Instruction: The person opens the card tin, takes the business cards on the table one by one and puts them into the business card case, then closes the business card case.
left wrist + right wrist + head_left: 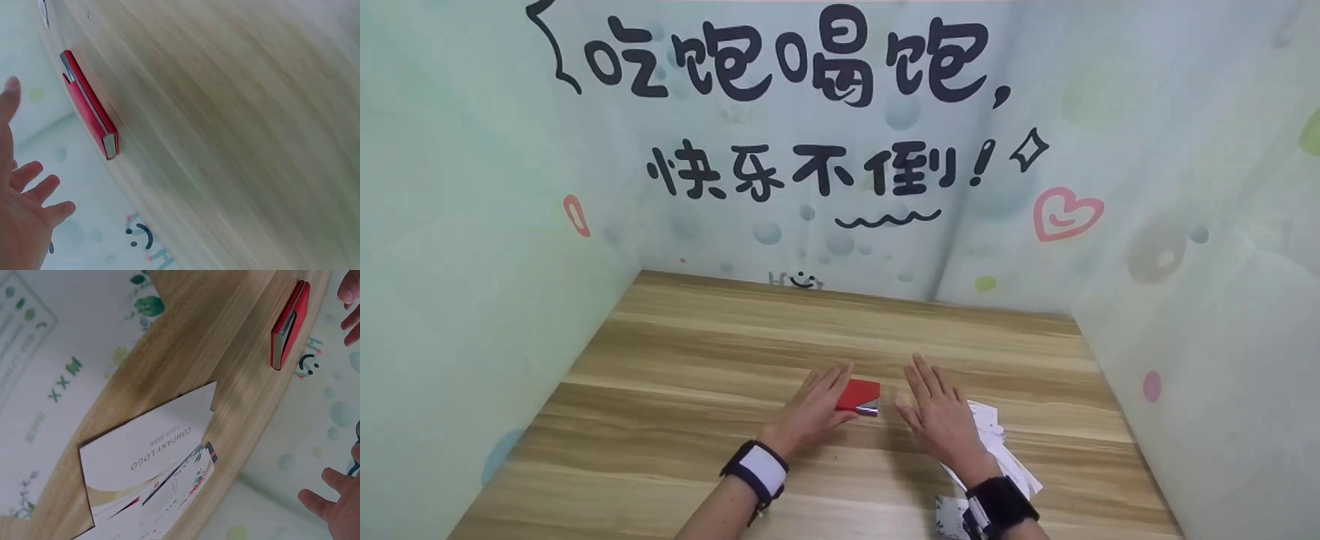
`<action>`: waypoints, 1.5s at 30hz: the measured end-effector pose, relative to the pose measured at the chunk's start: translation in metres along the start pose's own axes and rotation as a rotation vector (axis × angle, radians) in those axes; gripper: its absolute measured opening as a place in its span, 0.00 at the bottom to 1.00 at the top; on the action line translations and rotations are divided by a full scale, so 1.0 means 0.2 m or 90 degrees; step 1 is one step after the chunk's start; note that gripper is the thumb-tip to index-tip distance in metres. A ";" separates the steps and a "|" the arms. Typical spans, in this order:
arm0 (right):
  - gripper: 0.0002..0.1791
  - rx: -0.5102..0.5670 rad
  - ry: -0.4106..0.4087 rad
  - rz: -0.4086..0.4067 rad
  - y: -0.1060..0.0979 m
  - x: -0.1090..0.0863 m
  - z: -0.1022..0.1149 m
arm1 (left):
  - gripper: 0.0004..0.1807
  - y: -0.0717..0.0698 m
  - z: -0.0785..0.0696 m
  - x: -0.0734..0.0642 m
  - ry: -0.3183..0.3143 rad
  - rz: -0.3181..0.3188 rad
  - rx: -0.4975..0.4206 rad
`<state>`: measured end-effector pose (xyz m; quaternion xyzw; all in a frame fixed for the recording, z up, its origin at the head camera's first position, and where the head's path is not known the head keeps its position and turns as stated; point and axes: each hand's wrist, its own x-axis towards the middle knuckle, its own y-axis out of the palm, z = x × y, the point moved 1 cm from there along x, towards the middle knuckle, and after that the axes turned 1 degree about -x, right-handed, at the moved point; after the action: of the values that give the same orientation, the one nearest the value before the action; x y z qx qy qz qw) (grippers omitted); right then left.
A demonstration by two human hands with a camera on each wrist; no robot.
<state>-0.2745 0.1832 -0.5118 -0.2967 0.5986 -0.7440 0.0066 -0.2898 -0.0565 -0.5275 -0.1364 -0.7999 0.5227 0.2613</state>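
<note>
A red card case point(864, 391) with a silvery metal edge lies on the wooden table. My left hand point(814, 405) hovers over its left side in the head view, hiding part of it. In the left wrist view, a gap separates the extended fingers of that hand point(28, 225) from the case point(90, 107). To the right of the case, my right hand point(941, 416) is held above the table with its fingers extended, holding nothing. White printed business cards point(152, 450) lie loosely overlapped beneath the right hand and wrist, partly hidden in the head view.
Near the front edge, a card with a leaf print point(951, 517) lies by the right wrist; it looms large as a white card point(73, 354) in the right wrist view. Printed curtains point(825, 240) enclose the wooden table point(675, 337) at the back and both sides.
</note>
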 end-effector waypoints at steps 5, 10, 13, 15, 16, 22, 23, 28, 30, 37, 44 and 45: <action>0.32 -0.013 -0.012 0.044 0.06 -0.01 0.02 | 0.35 0.04 0.00 0.03 0.024 -0.004 0.039; 0.32 0.021 -0.020 0.137 0.09 -0.01 0.06 | 0.31 0.07 0.02 0.04 0.028 0.021 0.046; 0.33 0.033 -0.026 0.183 0.10 -0.01 0.09 | 0.30 0.08 0.03 0.05 0.018 0.041 0.023; 0.33 0.032 -0.030 0.201 0.11 -0.02 0.10 | 0.29 0.08 0.03 0.05 0.013 0.057 0.009; 0.33 0.030 -0.034 0.206 0.11 -0.02 0.10 | 0.29 0.08 0.03 0.05 0.008 0.070 0.004; 0.36 0.044 -0.036 0.240 0.14 -0.02 0.12 | 0.28 0.07 0.06 0.05 -0.005 0.110 -0.008; 0.36 0.048 -0.038 0.244 0.14 -0.03 0.12 | 0.27 0.07 0.06 0.05 -0.008 0.111 -0.006; 0.34 0.056 -0.030 0.262 0.14 -0.05 0.13 | 0.24 0.09 0.08 0.05 -0.002 0.097 0.008; 0.34 0.054 -0.028 0.261 0.14 -0.05 0.13 | 0.23 0.09 0.08 0.06 0.017 0.079 0.025; 0.32 0.055 -0.047 0.241 0.13 -0.05 0.14 | 0.18 0.08 0.10 0.09 0.052 0.054 0.036; 0.33 0.087 -0.019 0.279 0.13 -0.05 0.11 | 0.17 0.08 0.07 0.11 0.053 0.073 0.075; 0.33 0.090 -0.016 0.280 0.13 -0.05 0.11 | 0.17 0.09 0.07 0.11 0.051 0.075 0.083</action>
<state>-0.2653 0.1602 -0.5374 -0.1671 0.5950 -0.7611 0.1968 -0.3170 -0.0488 -0.5413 -0.1867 -0.7436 0.5822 0.2706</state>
